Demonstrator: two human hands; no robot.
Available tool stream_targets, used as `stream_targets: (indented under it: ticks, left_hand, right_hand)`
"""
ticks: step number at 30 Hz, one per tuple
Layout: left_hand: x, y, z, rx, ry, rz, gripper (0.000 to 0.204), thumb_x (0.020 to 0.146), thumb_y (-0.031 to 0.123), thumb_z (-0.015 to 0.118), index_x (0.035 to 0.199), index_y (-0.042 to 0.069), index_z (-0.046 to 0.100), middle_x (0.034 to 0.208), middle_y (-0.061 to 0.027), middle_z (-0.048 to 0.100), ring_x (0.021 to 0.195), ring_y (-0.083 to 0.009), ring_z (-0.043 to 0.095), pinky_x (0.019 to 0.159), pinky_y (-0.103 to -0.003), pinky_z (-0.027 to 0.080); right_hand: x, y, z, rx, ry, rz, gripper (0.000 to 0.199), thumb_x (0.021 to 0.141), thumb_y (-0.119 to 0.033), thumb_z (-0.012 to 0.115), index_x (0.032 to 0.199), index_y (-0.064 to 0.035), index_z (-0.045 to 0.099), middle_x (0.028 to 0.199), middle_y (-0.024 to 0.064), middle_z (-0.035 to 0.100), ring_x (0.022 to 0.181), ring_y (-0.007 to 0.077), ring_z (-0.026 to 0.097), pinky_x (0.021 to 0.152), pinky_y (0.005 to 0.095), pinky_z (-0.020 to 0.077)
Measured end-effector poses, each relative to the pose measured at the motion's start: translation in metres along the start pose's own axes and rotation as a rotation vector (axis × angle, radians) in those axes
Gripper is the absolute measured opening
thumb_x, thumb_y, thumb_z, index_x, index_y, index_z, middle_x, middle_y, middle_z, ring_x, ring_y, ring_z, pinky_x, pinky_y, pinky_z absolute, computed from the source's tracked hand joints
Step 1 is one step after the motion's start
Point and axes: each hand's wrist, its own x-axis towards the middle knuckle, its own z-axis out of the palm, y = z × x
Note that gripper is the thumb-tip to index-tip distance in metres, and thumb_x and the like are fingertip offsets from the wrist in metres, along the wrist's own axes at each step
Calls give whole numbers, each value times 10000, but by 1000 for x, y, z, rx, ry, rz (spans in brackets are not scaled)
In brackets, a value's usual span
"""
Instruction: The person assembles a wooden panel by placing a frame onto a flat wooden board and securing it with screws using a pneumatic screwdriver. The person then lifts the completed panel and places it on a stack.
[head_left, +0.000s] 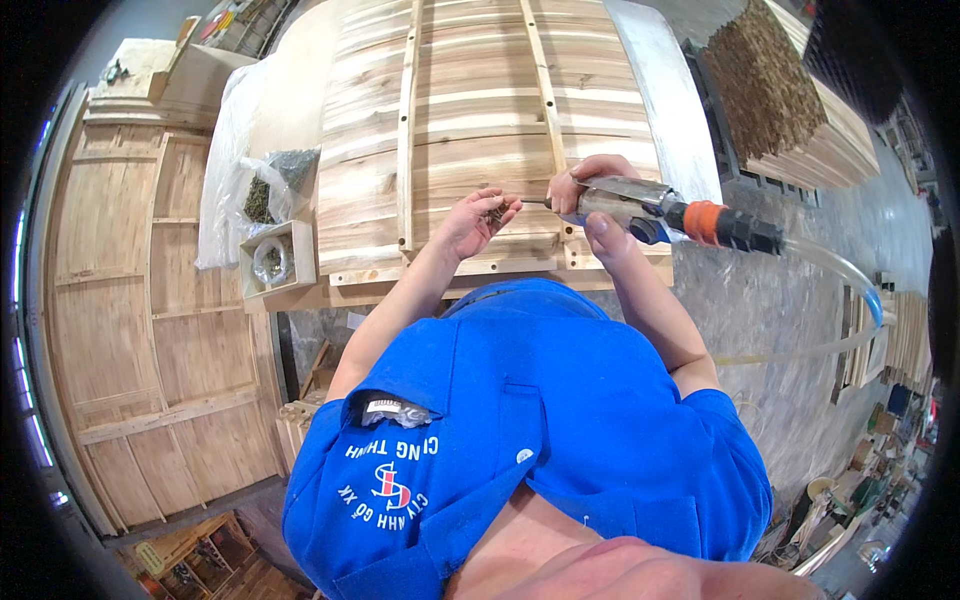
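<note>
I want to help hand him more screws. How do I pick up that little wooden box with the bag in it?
Grip the small wooden box by its two outer side walls, coming from above: it sits flat with its open top up, and the bag fills the middle.

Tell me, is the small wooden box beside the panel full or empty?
Not empty. The small wooden box holds a clear bag with dark small pieces inside; how full it is, I cannot tell.

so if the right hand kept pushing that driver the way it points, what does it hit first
Most likely the left hand: the driver in the right hand points left, its bit tip right by the screws pinched in those fingers. Depth is hard to judge.
</note>
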Motion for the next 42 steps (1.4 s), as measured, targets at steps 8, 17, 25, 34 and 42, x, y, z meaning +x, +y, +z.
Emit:
stream_targets:
  ticks: [8, 17, 25, 34, 42]
  left_hand:
    - [-41, 22, -15, -77, -16, 50, 170, 855, 63, 563, 1009, 25, 503, 931, -117, 605, 851, -178, 620, 704, -206, 554]
    - [-81, 59, -57, -58, 64, 84, 91, 854, 127, 589, 906, 56, 561, 833, -64, 623, 711, -114, 613, 622, -184, 542]
    - [-112, 82, -93, -370, 28, -78, 207, 860, 255, 595, 907, 60, 542, 727, -40, 580, 634, -136, 565, 580, -244, 496]
    - [-173, 169, -233, 534, 480, 406, 256, 814, 49, 452, 1027, 48, 594, 751, -23, 590, 564, -93, 473, 544, -210, 405]
    - [-206, 236, -310, 1800, 1053, 332, 206, 769, 252, 596, 933, 143, 656, 907, -100, 651, 857, -278, 618, 733, -401, 488]
  right_hand:
    - [14, 18, 49, 81, -23, -49, 514, 753, -401, 625, 1017, -10, 423, 674, 83, 504, 632, 187, 503, 678, 374, 434]
    - [27, 46, 108, 216, -45, -9, 524, 759, -378, 644, 1053, -26, 392, 699, 90, 511, 674, 189, 507, 731, 378, 432]
    - [44, 79, 165, 196, -66, -116, 524, 768, -383, 634, 1048, -10, 396, 699, 103, 512, 668, 207, 516, 695, 390, 448]
    - [62, 88, 190, 38, -41, -195, 500, 782, -436, 539, 1088, -52, 441, 697, 70, 496, 669, 200, 494, 676, 389, 401]
    - [66, 98, 204, 0, -35, -189, 495, 786, -424, 536, 1083, -42, 432, 700, 77, 494, 666, 200, 491, 675, 389, 401]
